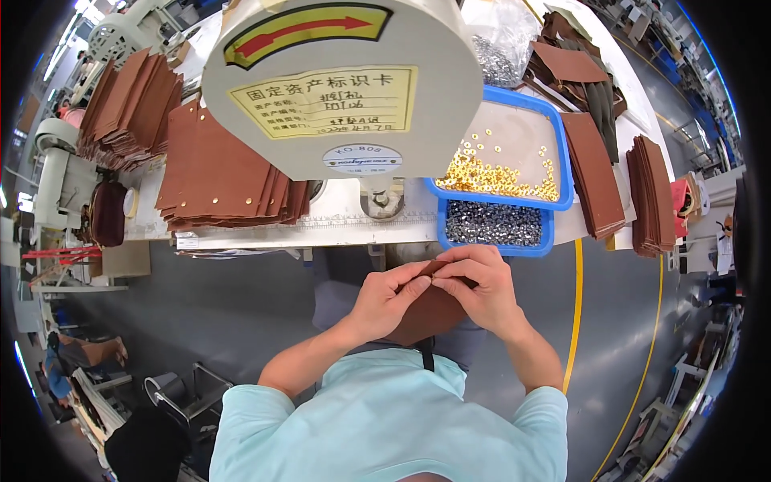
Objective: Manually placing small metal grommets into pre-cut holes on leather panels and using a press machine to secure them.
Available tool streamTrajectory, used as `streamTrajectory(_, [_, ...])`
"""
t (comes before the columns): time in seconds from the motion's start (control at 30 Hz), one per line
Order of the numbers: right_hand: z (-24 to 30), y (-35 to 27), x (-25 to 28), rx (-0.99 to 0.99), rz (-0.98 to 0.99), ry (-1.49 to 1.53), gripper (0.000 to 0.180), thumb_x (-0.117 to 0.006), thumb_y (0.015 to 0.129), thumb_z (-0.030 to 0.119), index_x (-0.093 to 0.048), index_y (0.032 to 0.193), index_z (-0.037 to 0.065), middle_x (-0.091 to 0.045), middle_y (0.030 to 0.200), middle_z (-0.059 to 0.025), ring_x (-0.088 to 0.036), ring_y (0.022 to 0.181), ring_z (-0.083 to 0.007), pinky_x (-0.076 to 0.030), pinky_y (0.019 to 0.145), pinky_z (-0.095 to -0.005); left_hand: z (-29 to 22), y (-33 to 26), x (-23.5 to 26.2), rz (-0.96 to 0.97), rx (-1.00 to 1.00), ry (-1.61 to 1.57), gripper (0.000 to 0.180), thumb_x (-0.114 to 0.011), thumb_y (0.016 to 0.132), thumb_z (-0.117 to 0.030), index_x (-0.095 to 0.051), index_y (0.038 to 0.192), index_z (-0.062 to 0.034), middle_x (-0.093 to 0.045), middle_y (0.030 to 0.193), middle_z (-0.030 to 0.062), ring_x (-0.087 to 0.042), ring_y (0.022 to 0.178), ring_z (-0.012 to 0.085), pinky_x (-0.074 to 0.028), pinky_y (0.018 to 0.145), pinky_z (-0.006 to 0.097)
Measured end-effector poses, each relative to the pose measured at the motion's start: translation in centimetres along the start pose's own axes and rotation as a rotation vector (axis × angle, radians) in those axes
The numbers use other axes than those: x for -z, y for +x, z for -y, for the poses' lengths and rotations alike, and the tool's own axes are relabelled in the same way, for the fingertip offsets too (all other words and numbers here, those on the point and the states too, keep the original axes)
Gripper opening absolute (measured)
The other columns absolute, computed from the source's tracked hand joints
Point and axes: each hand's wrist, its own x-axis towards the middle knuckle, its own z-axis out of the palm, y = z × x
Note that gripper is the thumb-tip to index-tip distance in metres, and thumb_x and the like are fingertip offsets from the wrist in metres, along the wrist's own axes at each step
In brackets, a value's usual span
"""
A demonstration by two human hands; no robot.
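Note:
Over my lap, in front of the table edge, I hold a brown leather-like piece (434,313) between both hands. My left hand (387,299) pinches its upper edge between thumb and fingers. Right beside it, my right hand (484,287) grips the same edge, its fingers curled over the top. The thumbs nearly meet at a small spot on the edge; whether a metal part sits there I cannot make out. Part of the piece is hidden behind my fingers.
A cream machine head (321,153) overhangs the table. Right of it stand a blue tray of gold eyelet-like rings (498,178) and a blue tray of dark metal parts (494,223). Stacked brown panels lie left (217,173) and right (594,177). A chair (189,394) stands behind me.

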Motion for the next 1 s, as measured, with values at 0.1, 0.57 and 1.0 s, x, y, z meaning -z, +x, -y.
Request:
streamTrajectory(0.1, [0.1,-0.4,0.1,-0.033,0.004,-0.051,0.014,-0.083,0.077,0.008,-0.077,0.09,0.01,-0.075,0.098,-0.0032,-0.068,0.092,-0.0209,-0.05,0.087,-0.0348,0.0,0.0,0.0,0.012,-0.026,0.112,0.035,-0.061,0.103,-0.019,-0.064,0.135,-0.0059,-0.075,0.116,0.0117,-0.072,0.098,0.0183,-0.054,0.089,0.029])
streamTrajectory(0.57, [-6.0,2.4,2.1,-0.222,-0.065,-0.132,0.019,-0.073,0.085,0.004,-0.076,0.104,0.003,-0.073,0.101,-0.0133,-0.071,0.079,-0.0306,-0.057,0.069,-0.0373,0.4,0.7,-0.3,0.046,-0.16,0.311,0.019,-0.072,0.095,-0.019,-0.071,0.108,-0.0057,-0.073,0.097,0.0107,-0.072,0.078,0.0279,-0.056,0.071,0.034])
streamTrajectory(1.0, [-6.8,2.7,0.8,-0.012,-0.122,-0.403,0.01,-0.075,0.085,0.007,-0.075,0.094,0.005,-0.069,0.089,-0.0089,-0.069,0.077,-0.0293,-0.056,0.069,-0.0372,1.3,0.9,0.3,-0.034,-0.966,0.548,0.022,-0.075,0.074,-0.003,-0.066,0.094,-0.0077,-0.072,0.089,0.007,-0.071,0.071,0.0205,-0.058,0.057,0.031])
